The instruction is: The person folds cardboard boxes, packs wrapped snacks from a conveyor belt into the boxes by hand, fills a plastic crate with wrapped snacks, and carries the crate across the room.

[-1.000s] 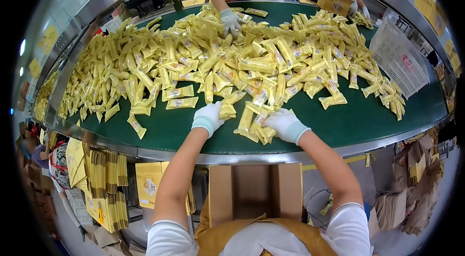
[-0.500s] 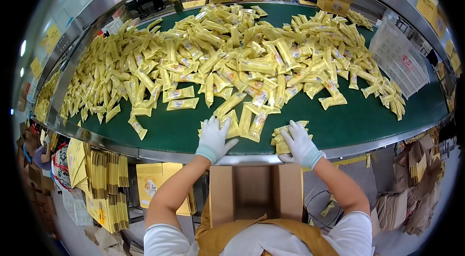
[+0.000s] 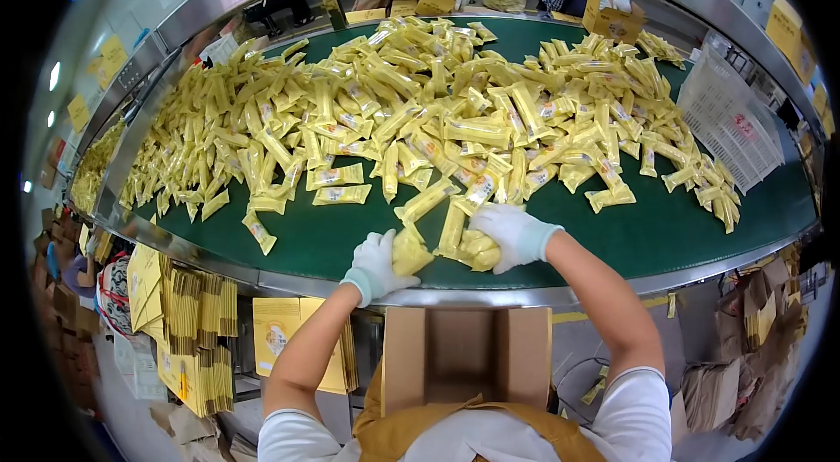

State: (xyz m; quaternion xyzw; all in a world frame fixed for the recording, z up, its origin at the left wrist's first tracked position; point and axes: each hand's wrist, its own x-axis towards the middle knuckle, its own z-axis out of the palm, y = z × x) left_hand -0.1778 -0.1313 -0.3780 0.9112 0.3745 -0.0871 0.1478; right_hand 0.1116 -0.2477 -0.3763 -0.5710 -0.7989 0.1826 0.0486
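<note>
Left hand (image 3: 374, 266), lower centre of frame, fingers curled round yellow packets (image 3: 410, 252). Right hand (image 3: 510, 237), right of centre, cupped round more packets (image 3: 478, 250). Packet heap (image 3: 420, 116) across upper middle; open box (image 3: 404, 357) bottom centre.

White-gloved hands (image 3: 374, 266), brown apron (image 3: 553, 434)
</note>
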